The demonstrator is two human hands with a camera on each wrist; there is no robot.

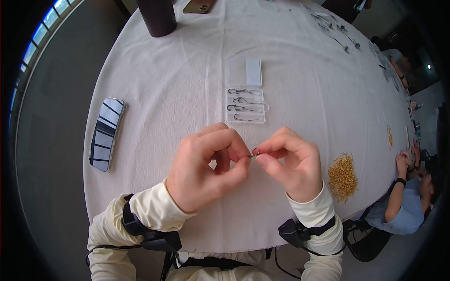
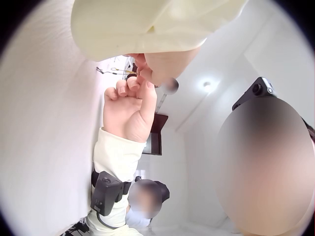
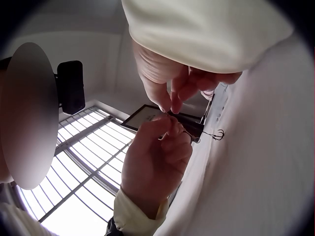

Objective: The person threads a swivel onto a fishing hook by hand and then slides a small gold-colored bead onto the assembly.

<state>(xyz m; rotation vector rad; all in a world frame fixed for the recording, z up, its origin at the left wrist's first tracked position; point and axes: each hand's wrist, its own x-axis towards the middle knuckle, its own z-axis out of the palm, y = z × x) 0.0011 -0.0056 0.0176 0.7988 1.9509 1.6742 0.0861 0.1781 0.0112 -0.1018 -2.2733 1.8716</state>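
In the head view both hands meet over the near part of the table. Thumb and forefinger of the left hand (image 1: 206, 164) pinch one end of a small dark hook (image 1: 256, 151), whose thin curved end shows between the hands. The right hand (image 1: 293, 164) pinches it from the other side with thumb and forefinger. Fingertips hide most of the piece. Just beyond the hands lies a clear compartment case (image 1: 264, 107) holding several dark fish hooks (image 1: 243, 108). In the right wrist view, a dark many-pointed hook (image 3: 218, 135) shows past the left hand's fingers.
A heap of small gold metal pieces (image 1: 343, 178) lies right of the right hand. A white flat box (image 1: 253, 71) sits behind the case. Phones (image 1: 107, 135) and a dark cup (image 1: 157, 18) stand out at left and back. People (image 1: 398, 206) sit at the right.
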